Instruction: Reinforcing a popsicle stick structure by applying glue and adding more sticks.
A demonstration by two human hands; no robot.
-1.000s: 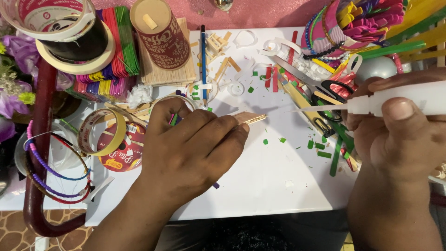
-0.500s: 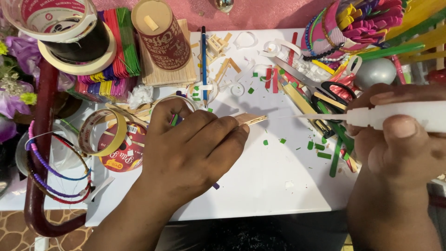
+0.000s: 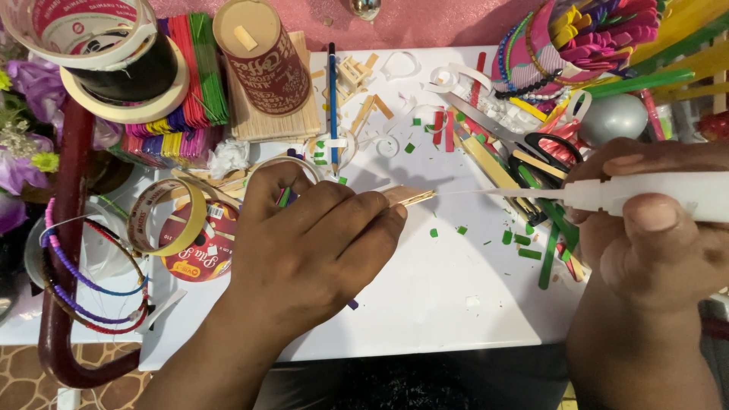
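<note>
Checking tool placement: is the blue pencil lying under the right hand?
No, the blue pencil lies at the top of the white board, far from the right hand.

1. The only view is a head-worn camera above the white work table, facing almost straight down.
2. It sits close: the left hand and right hand fill the lower half of the frame.
3. The person's forearms enter from the bottom edge; craft clutter lines the far edge.
4. No second view shares the scene.
</note>
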